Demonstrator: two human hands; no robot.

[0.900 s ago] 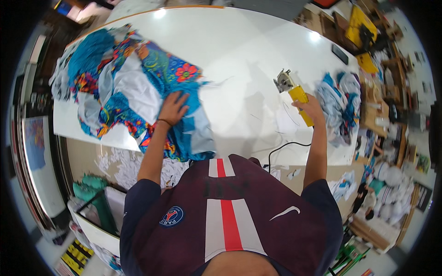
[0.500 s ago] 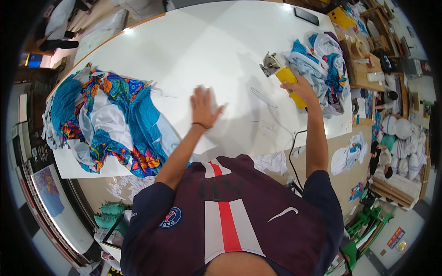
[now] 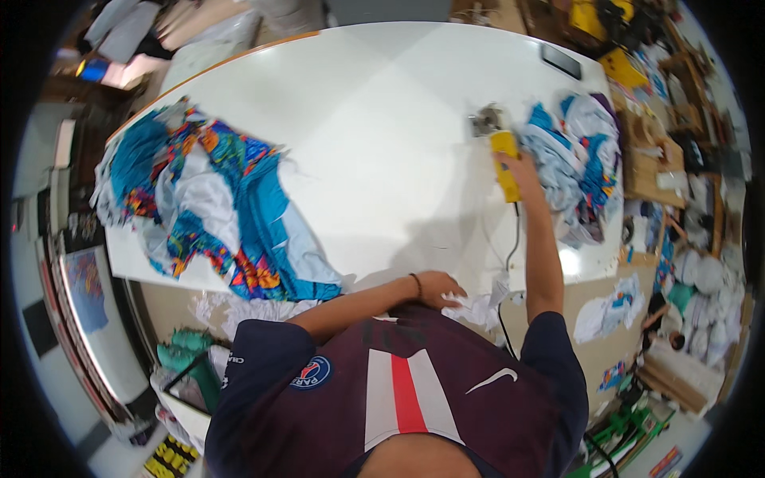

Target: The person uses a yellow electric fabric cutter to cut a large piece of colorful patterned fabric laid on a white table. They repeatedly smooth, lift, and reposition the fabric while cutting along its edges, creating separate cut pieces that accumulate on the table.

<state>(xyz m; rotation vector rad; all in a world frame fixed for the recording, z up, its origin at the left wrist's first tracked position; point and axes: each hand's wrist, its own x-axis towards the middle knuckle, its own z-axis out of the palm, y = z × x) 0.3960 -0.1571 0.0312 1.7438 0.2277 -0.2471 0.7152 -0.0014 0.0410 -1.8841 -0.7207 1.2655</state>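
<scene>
Cutter [image 3: 502, 145] with a yellow body is in my right hand [image 3: 518, 169], over the right-hand part of the white table [image 3: 382, 151]. My fingers are wrapped round the body and pressed against it, and its metal head [image 3: 488, 119] points away from me toward the far side. A dark cord [image 3: 518, 225] leaves the near end of the tool, runs toward me and drops past the near edge of the table.

My left forearm crosses in front of my dark maroon shirt [image 3: 335, 398], and my left hand [image 3: 438, 288] is low at the near table edge, well apart from the cutter. Its fingertips are at some white scraps [image 3: 480, 309]; I cannot tell whether they pinch any of them or only lie against them. A dark bracelet [image 3: 415, 285] circles that wrist.

To my left, a large heap of blue, white and floral cloth [image 3: 203, 191] spreads over the table, one pale panel reaching toward the near edge. Just beside my right hand, on its outer side, lies a smaller heap of similar fabric [image 3: 558, 167]. A dark phone-shaped slab [image 3: 561, 60] rests near the far right corner
</scene>
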